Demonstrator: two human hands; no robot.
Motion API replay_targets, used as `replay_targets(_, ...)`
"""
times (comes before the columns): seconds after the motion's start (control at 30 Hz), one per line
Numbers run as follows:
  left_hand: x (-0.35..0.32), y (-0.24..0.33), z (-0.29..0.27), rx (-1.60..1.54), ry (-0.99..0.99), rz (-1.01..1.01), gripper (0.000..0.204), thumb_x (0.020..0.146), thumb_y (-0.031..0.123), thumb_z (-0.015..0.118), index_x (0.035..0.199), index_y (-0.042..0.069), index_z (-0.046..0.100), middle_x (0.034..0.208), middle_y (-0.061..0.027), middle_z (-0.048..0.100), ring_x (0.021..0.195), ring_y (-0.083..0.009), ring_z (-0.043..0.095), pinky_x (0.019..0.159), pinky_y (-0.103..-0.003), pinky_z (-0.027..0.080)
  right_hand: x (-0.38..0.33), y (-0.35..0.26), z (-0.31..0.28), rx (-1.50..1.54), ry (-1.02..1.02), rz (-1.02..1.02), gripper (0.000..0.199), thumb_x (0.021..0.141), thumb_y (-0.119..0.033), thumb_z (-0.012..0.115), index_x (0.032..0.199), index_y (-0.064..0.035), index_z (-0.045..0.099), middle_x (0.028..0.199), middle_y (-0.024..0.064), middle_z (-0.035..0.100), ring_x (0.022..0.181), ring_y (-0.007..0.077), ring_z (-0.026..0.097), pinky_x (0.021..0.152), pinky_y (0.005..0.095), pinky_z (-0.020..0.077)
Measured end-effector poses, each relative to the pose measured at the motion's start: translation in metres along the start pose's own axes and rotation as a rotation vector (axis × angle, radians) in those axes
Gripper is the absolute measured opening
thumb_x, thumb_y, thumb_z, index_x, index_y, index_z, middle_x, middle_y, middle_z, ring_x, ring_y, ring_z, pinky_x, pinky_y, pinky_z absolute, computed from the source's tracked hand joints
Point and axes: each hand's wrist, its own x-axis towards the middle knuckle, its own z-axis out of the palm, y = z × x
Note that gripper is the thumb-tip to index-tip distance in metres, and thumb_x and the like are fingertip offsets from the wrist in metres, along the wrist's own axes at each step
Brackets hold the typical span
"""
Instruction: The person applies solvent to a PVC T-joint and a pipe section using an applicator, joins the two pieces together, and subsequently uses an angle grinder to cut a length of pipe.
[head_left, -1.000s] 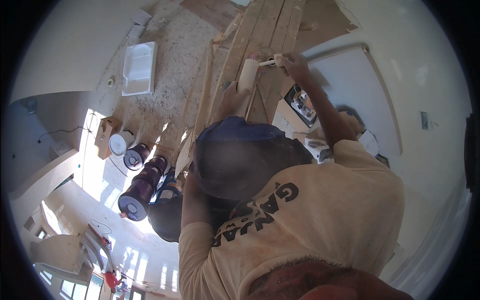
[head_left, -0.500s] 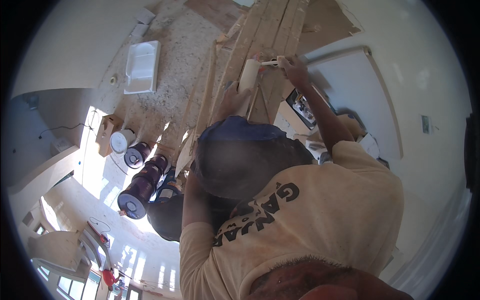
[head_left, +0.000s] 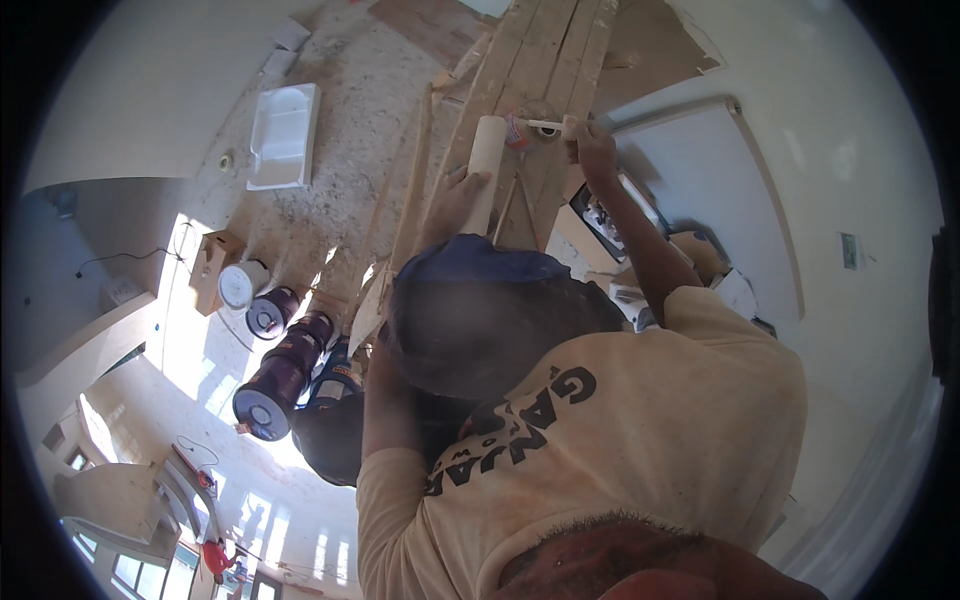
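My left hand (head_left: 457, 200) is closed on a long, off-white, tube-like piece (head_left: 488, 148), held tilted above the wooden planks. I cannot make out whether it is a roll or a flat board. In my right hand (head_left: 592, 148) is a thin white stick-like tool (head_left: 545, 126) with a pale tan block at its grip end; its tip points at the off-white piece, a small gap apart. Beneath the tool, a ring-shaped thing with a dark centre (head_left: 547, 132) rests on the planks (head_left: 535, 60) beside a small red-and-blue object (head_left: 517, 132).
Dark purple buckets (head_left: 270, 400) and a white bucket (head_left: 243, 284) stand at left near a cardboard box (head_left: 214, 270). A white tray-like basin (head_left: 283, 135) lies on the dusty floor. A large white panel (head_left: 705, 170) leans at right. Far lower left, a person in red (head_left: 216, 560) is visible.
The off-white piece has moved slightly left with my left hand. My right hand has shifted a little right, so the tool's tip now stands apart from the piece.
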Motion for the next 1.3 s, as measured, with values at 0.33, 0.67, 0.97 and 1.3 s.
replay_targets(0.33,-0.013,0.011,0.004,0.054,0.013,0.079,0.06,0.087,0.033,0.074,0.128,-0.004,0.051,0.095,-0.0113,0.064,0.071,-0.0163,0.065,0.06,-0.033,0.053,0.023,0.027,-0.024,-0.292,0.158,-0.087,0.041,0.092,-0.036,0.073,0.102,0.0035,0.069,0.078,0.0105,0.07,0.066,0.0146,0.066,0.057,0.0332,0.0508)
replay_targets(0.67,-0.022,0.024,0.005,-0.088,-0.015,0.008,0.06,0.088,0.031,0.074,0.132,-0.002,0.048,0.094,-0.0134,0.063,0.065,-0.0179,0.065,0.053,-0.031,0.054,0.038,0.017,-0.035,-0.914,0.078,-0.315,0.045,0.089,-0.042,0.071,0.113,-0.0048,0.067,0.102,0.0203,0.072,0.098,0.0365,0.07,0.086,0.0448,0.0539)
replay_targets(0.97,-0.005,0.004,0.009,-0.129,-0.004,-0.061,0.056,0.092,0.036,0.068,0.131,-0.003,0.057,0.096,-0.0146,0.064,0.07,-0.0201,0.066,0.057,-0.034,0.055,0.07,0.058,-0.001,-1.196,-0.106,-0.437,0.054,0.085,-0.044,0.071,0.126,-0.0099,0.065,0.112,0.023,0.069,0.104,0.038,0.068,0.091,0.0479,0.0541)
replay_targets(1.3,0.017,0.003,0.021,-0.011,-0.021,-0.005,0.048,0.095,0.032,0.066,0.127,-0.002,0.056,0.09,-0.0091,0.062,0.069,-0.0184,0.064,0.056,-0.034,0.055,0.051,0.045,-0.001,-0.953,-0.048,-0.428,0.047,0.082,-0.037,0.075,0.117,-0.0076,0.066,0.106,0.0208,0.071,0.104,0.0364,0.068,0.091,0.0466,0.0528)
